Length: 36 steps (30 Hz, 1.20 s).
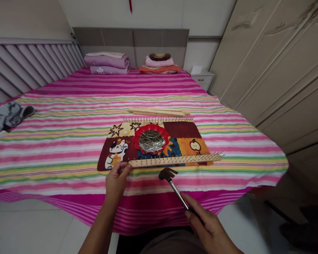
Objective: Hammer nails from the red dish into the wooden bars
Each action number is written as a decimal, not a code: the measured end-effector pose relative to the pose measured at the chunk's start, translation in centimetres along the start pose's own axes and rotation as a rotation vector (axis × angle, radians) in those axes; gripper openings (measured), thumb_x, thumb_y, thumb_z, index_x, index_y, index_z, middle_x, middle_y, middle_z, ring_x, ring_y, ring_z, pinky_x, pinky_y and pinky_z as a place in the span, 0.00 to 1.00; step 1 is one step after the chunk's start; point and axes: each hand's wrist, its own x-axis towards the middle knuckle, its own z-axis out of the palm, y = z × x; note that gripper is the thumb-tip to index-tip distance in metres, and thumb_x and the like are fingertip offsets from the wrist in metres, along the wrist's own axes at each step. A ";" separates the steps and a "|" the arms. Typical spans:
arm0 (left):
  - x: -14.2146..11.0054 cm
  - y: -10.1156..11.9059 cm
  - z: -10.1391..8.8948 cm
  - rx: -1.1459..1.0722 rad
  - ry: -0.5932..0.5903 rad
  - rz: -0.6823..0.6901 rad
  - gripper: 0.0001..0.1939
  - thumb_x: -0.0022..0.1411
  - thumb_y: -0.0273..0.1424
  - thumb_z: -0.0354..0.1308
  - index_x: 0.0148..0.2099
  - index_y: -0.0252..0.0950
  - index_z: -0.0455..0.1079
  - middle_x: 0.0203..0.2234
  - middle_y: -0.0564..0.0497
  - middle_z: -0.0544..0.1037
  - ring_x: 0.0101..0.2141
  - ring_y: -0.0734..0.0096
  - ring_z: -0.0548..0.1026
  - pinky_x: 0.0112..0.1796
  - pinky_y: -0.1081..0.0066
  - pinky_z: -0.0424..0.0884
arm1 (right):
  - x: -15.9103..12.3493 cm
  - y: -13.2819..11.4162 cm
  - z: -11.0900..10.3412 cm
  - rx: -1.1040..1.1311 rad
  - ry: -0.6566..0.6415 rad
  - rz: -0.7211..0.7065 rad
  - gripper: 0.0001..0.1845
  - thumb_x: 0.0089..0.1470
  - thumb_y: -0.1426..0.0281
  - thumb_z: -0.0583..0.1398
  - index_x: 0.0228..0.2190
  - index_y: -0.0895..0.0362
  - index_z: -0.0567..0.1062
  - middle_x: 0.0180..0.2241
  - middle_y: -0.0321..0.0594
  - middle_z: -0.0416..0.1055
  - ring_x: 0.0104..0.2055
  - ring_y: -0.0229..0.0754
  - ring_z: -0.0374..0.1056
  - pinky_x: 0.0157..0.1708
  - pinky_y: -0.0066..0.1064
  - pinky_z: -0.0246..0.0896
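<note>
A narrow wooden strip (pixel 159 161) with a row of nails standing up along it lies across the near edge of a patterned mat (pixel 115 146). My left hand (pixel 118 178) is closed, its thumb and forefinger pinching the strip's left end; whether a nail is also between them I cannot tell. In my right hand (pixel 205 220) is a claw hammer (pixel 176 190), gripped by its dark handle, its head apart from the strip and just in front of it. A red scalloped bowl (pixel 136 139) full of loose nails (pixel 152 140) sits on the mat behind the strip.
Along the mat's far edge lies a second nailed strip (pixel 159 119), with bare wooden strips (pixel 156 112) beyond it. A striped sheet (pixel 69 141) covers the bed. Folded bedding (pixel 108 63) is by the headboard, grey clothing (pixel 9 116) at left, a wardrobe (pixel 275 70) at right.
</note>
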 end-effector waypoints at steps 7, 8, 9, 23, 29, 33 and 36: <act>0.2 0.0 1.8 0.104 0.044 0.003 0.13 0.50 0.43 0.56 0.33 0.39 0.70 0.23 0.55 0.77 0.28 0.71 0.73 0.32 0.73 0.68 | 0.1 0.0 -0.1 -0.011 0.000 0.036 0.26 0.61 0.59 0.50 0.57 0.54 0.66 0.18 0.32 0.67 0.22 0.39 0.66 0.33 0.31 0.69; 0.2 -0.1 1.9 0.113 0.040 0.007 0.14 0.50 0.43 0.56 0.33 0.39 0.70 0.23 0.55 0.76 0.28 0.71 0.73 0.32 0.73 0.67 | 0.1 0.0 -0.1 -0.009 0.004 0.031 0.26 0.61 0.59 0.50 0.57 0.54 0.66 0.17 0.32 0.66 0.22 0.40 0.66 0.34 0.32 0.69; 0.1 -0.2 2.0 0.120 0.040 0.011 0.14 0.50 0.43 0.56 0.33 0.39 0.71 0.22 0.55 0.76 0.28 0.71 0.73 0.31 0.73 0.67 | 0.1 0.0 -0.1 -0.008 0.008 0.022 0.26 0.61 0.59 0.50 0.57 0.54 0.66 0.16 0.32 0.65 0.24 0.41 0.68 0.36 0.33 0.69; -0.3 -1.4 2.8 0.328 0.065 0.302 0.10 0.55 0.37 0.52 0.35 0.38 0.71 0.33 0.49 0.78 0.33 0.69 0.75 0.38 0.72 0.68 | 3.7 -4.8 0.4 -0.052 -0.132 -0.133 0.24 0.62 0.70 0.50 0.59 0.52 0.61 0.38 0.38 0.77 0.36 0.40 0.74 0.41 0.31 0.68; -0.1 -2.0 3.2 0.341 0.087 0.399 0.10 0.57 0.36 0.51 0.34 0.37 0.71 0.30 0.49 0.78 0.31 0.71 0.74 0.36 0.72 0.68 | 6.9 -7.2 2.6 -0.028 -0.148 -0.254 0.24 0.61 0.76 0.50 0.58 0.52 0.63 0.53 0.41 0.70 0.55 0.42 0.65 0.55 0.35 0.58; 0.0 -2.4 3.4 0.335 0.127 0.464 0.10 0.57 0.36 0.51 0.34 0.37 0.71 0.28 0.50 0.77 0.29 0.71 0.74 0.34 0.73 0.68 | 7.8 -7.1 3.6 -0.057 -0.157 -0.322 0.26 0.60 0.78 0.49 0.58 0.53 0.61 0.55 0.41 0.69 0.56 0.41 0.64 0.56 0.34 0.58; 0.2 -2.7 3.5 0.323 0.169 0.510 0.10 0.57 0.36 0.51 0.33 0.37 0.70 0.25 0.51 0.76 0.27 0.72 0.74 0.31 0.73 0.67 | 8.0 -6.9 3.7 -0.071 -0.182 -0.304 0.27 0.59 0.80 0.50 0.58 0.52 0.61 0.54 0.41 0.70 0.56 0.41 0.65 0.55 0.34 0.59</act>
